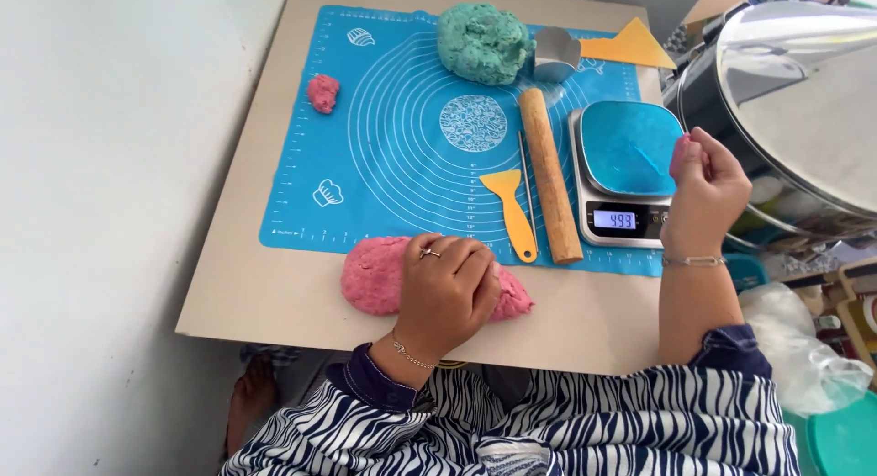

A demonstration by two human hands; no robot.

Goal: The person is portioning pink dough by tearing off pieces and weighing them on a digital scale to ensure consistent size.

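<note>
Far left on the blue silicone mat (402, 202): a small pink dough lump (322, 92), lying alone, well apart from your hands. The mat rests on a beige worktop (247, 284).

Near edge of the worktop: a large pink dough mass (376, 275), partly on the bare board just below the mat. Your left hand (448, 289) lies on top of it, palm down, grip curled over the dough and pressing it; a ring and a bracelet are visible.

Top centre of the mat: a teal dough mass (482, 43), with a metal cutter (554, 54) touching its right side and a yellow triangular scraper (632, 47) beyond that.

Centre right: a yellow plastic scraper (512, 206), a thin metal rod (527, 179) and a wooden rolling pin (551, 174), lying side by side, near one another.

Right: a digital kitchen scale (626, 179) carrying a blue plate. Your right hand (708, 188) is raised beside it, grip pinched together on a small pink dough piece (680, 156) held at the scale's right edge.

Far right: a large steel pot (804, 101).
</note>
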